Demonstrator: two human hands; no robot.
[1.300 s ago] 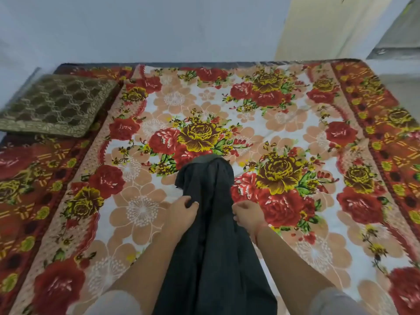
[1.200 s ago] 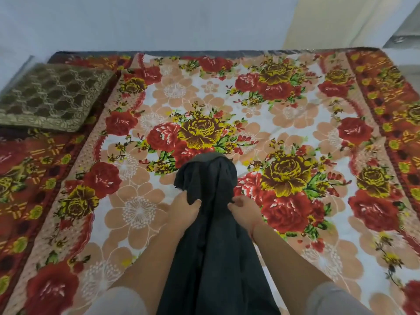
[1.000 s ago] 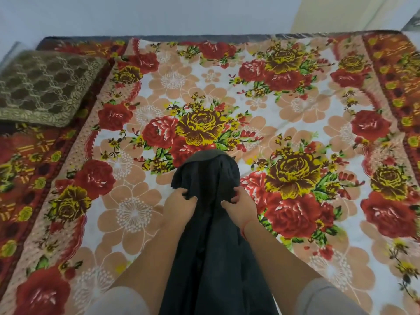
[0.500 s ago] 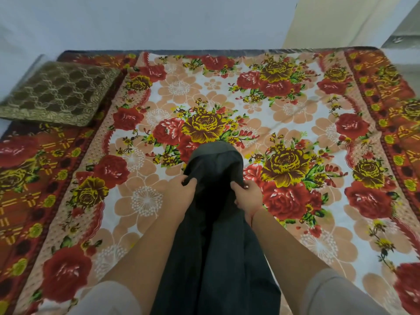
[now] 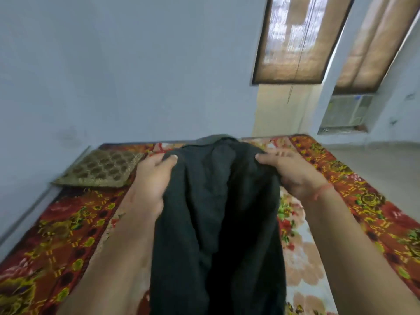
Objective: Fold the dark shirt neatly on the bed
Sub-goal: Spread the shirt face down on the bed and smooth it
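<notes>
As left hand [image 5: 150, 178] and right hand [image 5: 293, 173] grip dark shirt [image 5: 216, 212], bed [image 5: 68, 235] below

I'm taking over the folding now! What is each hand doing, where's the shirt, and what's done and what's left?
Left hand: grips the dark shirt at its top left edge.
Right hand: grips the top right edge.
Shirt: held up between both hands over the bed, bunched and creased, with its lower part running out of view. A patterned cushion lies at the bed's far left corner.
Done: shirt picked up by its top.
Left: spread it flat on the bed, smooth it, then fold it neatly. No fold shows yet.
</notes>
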